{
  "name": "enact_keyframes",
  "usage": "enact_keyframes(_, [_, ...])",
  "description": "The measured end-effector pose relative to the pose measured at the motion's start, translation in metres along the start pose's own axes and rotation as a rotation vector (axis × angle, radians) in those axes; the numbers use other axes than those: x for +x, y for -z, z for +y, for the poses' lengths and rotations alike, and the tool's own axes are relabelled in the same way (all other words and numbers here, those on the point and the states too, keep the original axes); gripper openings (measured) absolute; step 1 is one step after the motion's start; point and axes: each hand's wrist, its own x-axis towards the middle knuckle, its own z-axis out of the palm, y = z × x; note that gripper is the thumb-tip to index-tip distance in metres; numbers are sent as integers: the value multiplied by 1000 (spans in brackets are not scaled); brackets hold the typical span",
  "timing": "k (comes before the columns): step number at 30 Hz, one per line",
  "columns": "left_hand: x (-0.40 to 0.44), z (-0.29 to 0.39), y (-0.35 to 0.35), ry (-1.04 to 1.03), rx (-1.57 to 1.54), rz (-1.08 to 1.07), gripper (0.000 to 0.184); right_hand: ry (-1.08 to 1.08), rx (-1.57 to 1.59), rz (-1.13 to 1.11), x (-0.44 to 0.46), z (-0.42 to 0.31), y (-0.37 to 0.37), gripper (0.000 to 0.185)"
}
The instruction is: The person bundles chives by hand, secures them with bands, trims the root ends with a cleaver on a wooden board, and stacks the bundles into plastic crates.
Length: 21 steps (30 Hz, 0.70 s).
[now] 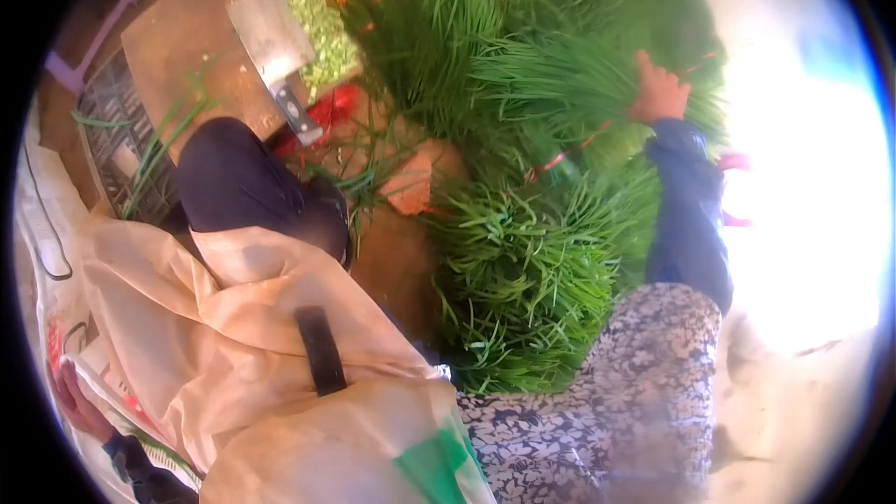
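My right hand (660, 91) is closed around the end of a bunch of chives (560, 77), on top of a large green heap. The long leaves fan out to the left of it. At the far lower left, my left hand (82, 403) lies with its fingers stretched out by a white container edge (121, 383), apparently holding nothing. More chives (532, 271) are piled below, beside my patterned sleeve or garment. Thin red ties (551, 166) run across the heap.
A cleaver (273, 42) lies on a wooden board (182, 47) beside chopped greens (322, 33). Near my dark-clothed knee (238, 173) are loose stalks and a brick-like orange piece (409, 183). A beige apron (252, 317) covers my lap. Bright light washes out the right side.
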Motion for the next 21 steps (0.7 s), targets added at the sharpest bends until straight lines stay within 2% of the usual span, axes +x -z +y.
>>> enact_keyframes(2, [9, 23, -28, -83, -3, 34, 42, -7, 9, 97, -11, 18, 47, 108])
enact_keyframes(4, [15, 37, -53, -179, -297, -145, 44, -7, 29, 201, -31, 24, 103, 109])
enact_keyframes(6, [21, 75, -73, -475, -166, -289, 43, 38, 133, 354, -56, 16, 157, 108])
enact_keyframes(7, [18, 101, -88, -524, -221, -261, 44, 113, 174, 599, -60, 13, 168, 103])
enact_keyframes(8, [14, 131, -100, -574, -276, -239, 45, 179, 260, 687, -68, 2, 190, 100])
enact_keyframes(9, [12, 161, -101, -592, -282, -214, 45, 244, 339, 768, -80, -16, 218, 98])
enact_keyframes(11, [8, 223, -99, -851, -458, -205, 48, 380, 419, 1002, -96, -61, 263, 97])
enact_keyframes(13, [2, 270, -81, -996, -542, -169, 52, 463, 514, 1059, -114, -118, 306, 95])
enact_keyframes(14, [0, 289, -71, -1050, -500, -153, 53, 546, 613, 1125, -117, -150, 322, 92])
enact_keyframes(15, [-4, 310, -61, -1097, -439, -139, 54, 604, 664, 1144, -119, -185, 335, 100])
enact_keyframes(16, [-2, 339, -63, -1166, -256, -195, 56, 757, 764, 1155, -122, -232, 347, 99])
enact_keyframes(17, [10, 345, -58, -1150, -121, -214, 56, 796, 841, 1170, -126, -263, 359, 98])
enact_keyframes(18, [4, 356, -49, -1148, -182, -228, 56, 828, 900, 1183, -128, -275, 364, 97])
enact_keyframes(19, [22, 361, -69, -1080, -103, -305, 58, 850, 967, 1196, -131, -305, 373, 97])
enact_keyframes(21, [45, 355, -66, -1010, -26, -341, 59, 1010, 986, 1111, -134, -357, 382, 92])
